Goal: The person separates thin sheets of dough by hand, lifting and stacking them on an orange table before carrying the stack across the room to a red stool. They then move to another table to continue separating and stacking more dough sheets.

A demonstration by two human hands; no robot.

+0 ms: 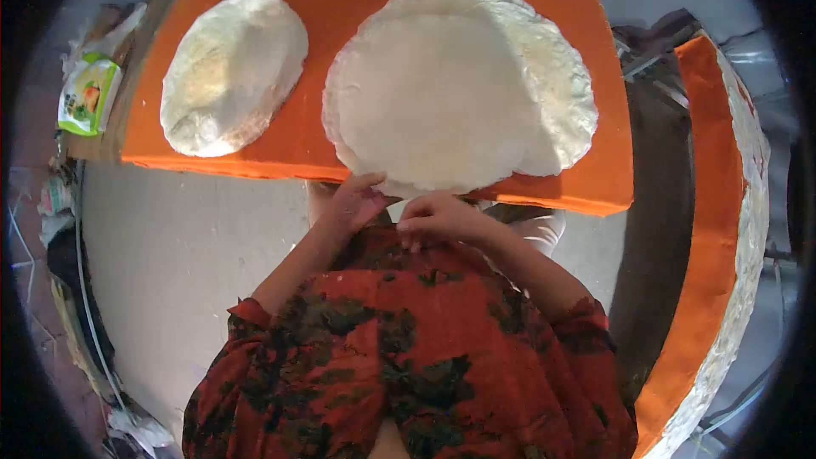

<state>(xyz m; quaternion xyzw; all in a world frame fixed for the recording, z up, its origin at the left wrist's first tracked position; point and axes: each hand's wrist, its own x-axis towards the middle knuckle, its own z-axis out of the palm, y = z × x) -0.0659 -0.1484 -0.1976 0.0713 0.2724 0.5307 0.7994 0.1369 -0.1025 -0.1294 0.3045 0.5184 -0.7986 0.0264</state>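
Thin, round, pale sheets, which look like flatbread or rice wrappers, overlap on the orange cloth-covered surface in front of me. The large top sheet [425, 93] hangs slightly over the near edge. Partly beneath it on the right lies another crinkled sheet [565, 93]. My left hand [360, 201] is at the top sheet's near rim, its fingers bent and seeming to pinch it. Just to the right, my right hand [438, 218] curls at the same rim, fingertips pointing down. The exact grip of both hands is partly hidden.
A separate oval-looking pale sheet [234, 72] lies on the left of the orange cloth [314, 132]. A green and white packet [89, 95] is at far left. To the right stands another orange-covered surface [705, 229] edged with pale sheets.
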